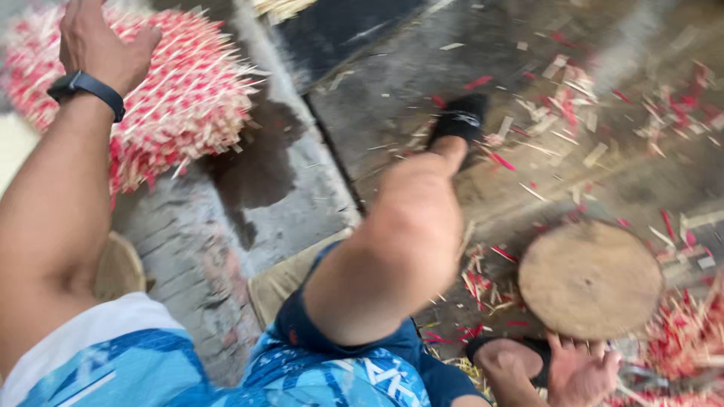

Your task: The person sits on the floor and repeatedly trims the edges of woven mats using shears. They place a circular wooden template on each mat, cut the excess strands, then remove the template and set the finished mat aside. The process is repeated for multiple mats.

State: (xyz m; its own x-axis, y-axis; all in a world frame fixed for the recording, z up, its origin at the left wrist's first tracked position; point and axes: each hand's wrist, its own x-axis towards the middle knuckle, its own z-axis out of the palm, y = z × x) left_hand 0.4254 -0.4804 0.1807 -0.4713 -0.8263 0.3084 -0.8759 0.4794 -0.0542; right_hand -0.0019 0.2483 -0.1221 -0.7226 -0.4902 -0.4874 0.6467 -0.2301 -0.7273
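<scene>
A grey concrete floor (286, 203) with a dark damp patch (253, 162), littered with red and pale scraps (573, 90).

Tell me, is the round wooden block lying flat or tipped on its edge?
Lying flat: the round wooden block shows its whole circular top, resting on the littered floor.

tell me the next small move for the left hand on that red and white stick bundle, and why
Probably close the fingers on the bundle. The left hand lies on top of the stick bundle with no clear grip visible, while the right hand is low by the round wooden block.
</scene>
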